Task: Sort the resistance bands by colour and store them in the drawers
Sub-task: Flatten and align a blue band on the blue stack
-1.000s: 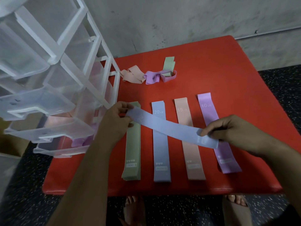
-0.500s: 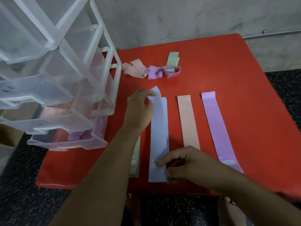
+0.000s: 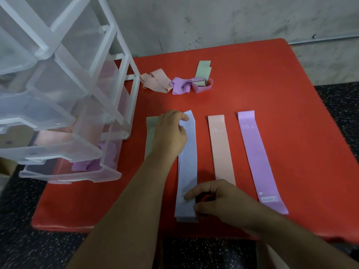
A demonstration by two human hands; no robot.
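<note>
Red table: left hand half-hides green band, covers blue band label.

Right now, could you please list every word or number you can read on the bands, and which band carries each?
"15 LB": peach band, far end.
"10 LB": purple band, far end.
"30": green band; rest hidden behind the left hand.
"0 LB": blue band; first digit hidden by that hand.
Too blurred to read: the small label at the purple band's near end.

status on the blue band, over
Left grip pinches blue band far end, right grip near end. Band lies along blue stack. Nothing blocking; loose tangle far off.
</note>
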